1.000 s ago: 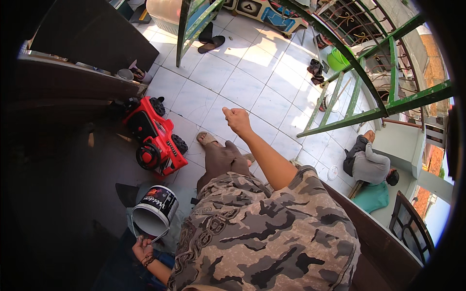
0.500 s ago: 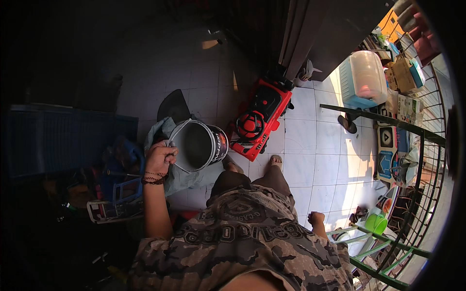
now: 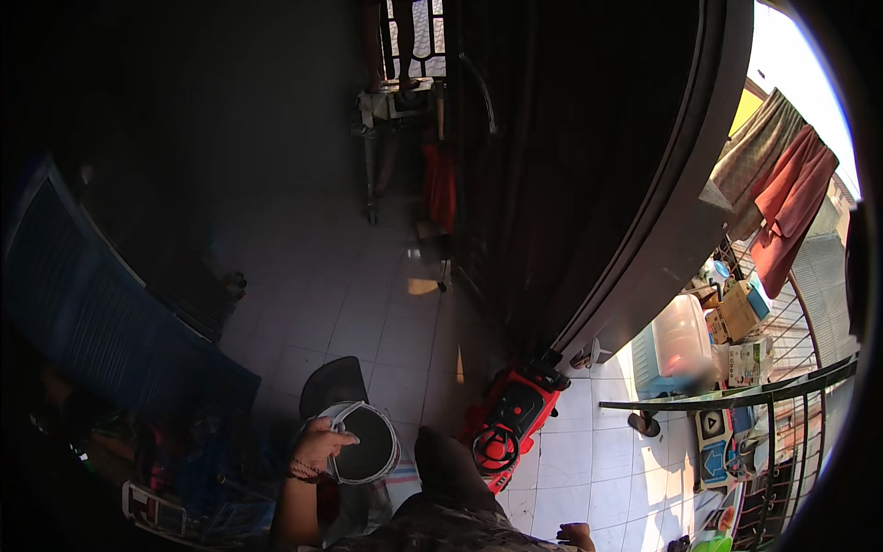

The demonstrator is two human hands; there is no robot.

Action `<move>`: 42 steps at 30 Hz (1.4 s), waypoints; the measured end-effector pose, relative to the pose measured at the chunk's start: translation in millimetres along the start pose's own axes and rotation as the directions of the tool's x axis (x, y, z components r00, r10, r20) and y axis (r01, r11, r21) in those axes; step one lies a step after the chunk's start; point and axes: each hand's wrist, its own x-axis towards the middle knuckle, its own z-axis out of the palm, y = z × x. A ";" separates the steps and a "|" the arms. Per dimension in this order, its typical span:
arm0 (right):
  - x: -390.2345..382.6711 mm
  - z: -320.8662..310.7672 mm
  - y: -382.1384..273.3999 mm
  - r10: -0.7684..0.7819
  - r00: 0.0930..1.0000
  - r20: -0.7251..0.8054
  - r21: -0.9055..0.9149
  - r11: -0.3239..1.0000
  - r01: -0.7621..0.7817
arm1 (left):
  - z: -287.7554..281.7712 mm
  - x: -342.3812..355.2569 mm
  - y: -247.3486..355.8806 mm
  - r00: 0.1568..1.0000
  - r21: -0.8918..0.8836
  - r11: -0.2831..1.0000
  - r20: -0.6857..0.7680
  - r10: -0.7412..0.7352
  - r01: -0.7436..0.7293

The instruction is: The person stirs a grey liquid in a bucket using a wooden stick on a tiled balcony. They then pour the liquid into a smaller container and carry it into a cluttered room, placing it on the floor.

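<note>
Bucket (image 3: pixel 373 447) in left hand (image 3: pixel 319 442) (curled)

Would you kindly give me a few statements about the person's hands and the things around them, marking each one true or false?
1. The left hand holds a bucket. True.

2. The right hand grips the steering wheel of the ride-on toy car. False: the right hand is apart from the car, near the lower edge of the picture, and no object can be made out in it.

3. The ride-on toy car is red and black. True.

4. The storage box is left of the ride-on toy car in the picture. False: it is to the right.

5. A reddish cloth hangs at the upper right. True.
</note>
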 end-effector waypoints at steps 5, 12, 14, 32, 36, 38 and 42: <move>5.8 47.8 -139.4 -0.023 1.000 -0.022 -0.145 0.989 0.020 | -53.0 46.5 31.0 0.995 -0.150 0.986 -0.082 0.054 -0.065; 44.7 151.8 -384.1 -0.100 0.990 0.097 -0.335 0.933 0.127 | -115.8 163.3 70.8 0.988 -0.336 0.942 -0.147 -0.038 -0.014; 59.4 180.3 -464.8 -0.128 0.984 0.123 -0.387 0.907 0.166 | -162.2 217.9 50.2 0.976 -0.310 0.946 -0.161 -0.147 0.092; 108.6 407.3 -967.1 -0.410 0.887 0.211 -0.463 0.758 0.460 | -243.9 417.3 261.1 0.845 -0.220 0.842 -0.355 0.400 -0.492; 122.8 468.4 -967.0 -0.354 0.907 0.229 -0.456 0.784 0.421 | -259.1 445.0 335.7 0.926 -0.390 0.847 -0.259 0.276 -0.361; 116.0 505.4 -963.2 -0.299 0.921 0.248 -0.475 0.791 0.385 | -314.0 507.6 304.4 0.952 -0.315 0.934 -0.296 0.070 -0.167; 99.5 541.3 -965.2 -0.230 0.946 0.229 -0.496 0.809 0.316 | -343.0 546.7 336.9 0.911 -0.275 0.870 -0.185 0.369 -0.409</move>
